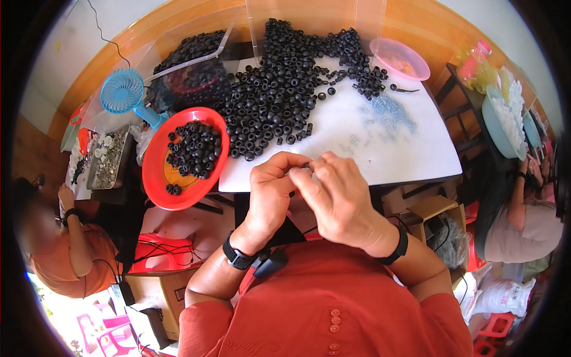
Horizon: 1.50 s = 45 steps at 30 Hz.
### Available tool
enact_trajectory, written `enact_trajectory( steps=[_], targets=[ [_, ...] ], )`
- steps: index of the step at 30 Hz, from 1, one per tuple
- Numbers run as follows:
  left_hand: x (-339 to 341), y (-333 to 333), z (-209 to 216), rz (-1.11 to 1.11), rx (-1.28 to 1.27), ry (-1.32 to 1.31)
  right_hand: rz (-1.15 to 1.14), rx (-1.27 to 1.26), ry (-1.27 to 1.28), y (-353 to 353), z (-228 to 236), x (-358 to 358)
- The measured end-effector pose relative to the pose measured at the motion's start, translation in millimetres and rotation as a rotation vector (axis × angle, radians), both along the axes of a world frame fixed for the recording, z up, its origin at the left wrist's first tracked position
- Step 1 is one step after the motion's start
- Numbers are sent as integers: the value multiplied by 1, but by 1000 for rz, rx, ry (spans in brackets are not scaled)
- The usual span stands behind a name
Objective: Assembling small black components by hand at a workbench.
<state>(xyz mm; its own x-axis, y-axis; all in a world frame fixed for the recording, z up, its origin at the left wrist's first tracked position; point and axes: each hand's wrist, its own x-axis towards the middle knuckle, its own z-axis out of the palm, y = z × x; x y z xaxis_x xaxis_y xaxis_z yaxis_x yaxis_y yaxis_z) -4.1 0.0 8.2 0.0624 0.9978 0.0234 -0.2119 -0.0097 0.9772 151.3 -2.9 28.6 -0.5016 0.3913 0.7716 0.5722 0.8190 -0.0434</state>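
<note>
Left hand (266, 196) and right hand (344, 199) pinched together at the fingertips on a small dark part (307, 167); mostly hidden, can't tell its axis. Red basin (152, 156) left, white counter (404, 159) ahead. Loose black parts (270, 98) heaped forward-left, left hand nearer. Blue fan (122, 90) far left, pink basin (418, 66) far right, wood-panelled wall (428, 30) behind.

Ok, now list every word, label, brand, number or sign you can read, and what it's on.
Nothing reads clearly enough to quote.
Red shirt: script beside the buttons, too faint.
White sack, right: print, too small and blurred.
Black hollow beads and red basin: no lettering visible.
</note>
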Motion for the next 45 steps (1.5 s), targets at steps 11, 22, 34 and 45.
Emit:
enact_trajectory(
  steps=[11,22,34,45],
  targets=[
    [-36,-6,-7,126,52,-271,-86,-299,67,66,-1,-11],
    [-42,-12,-14,68,58,-301,-194,-282,-371,80,0,-49],
    [-43,-12,-15,60,123,-286,-318,-413,-164,34,-7,16],
    [-39,-14,-9,87,96,-221,-339,-210,-194,25,-17,22]
  ],
)
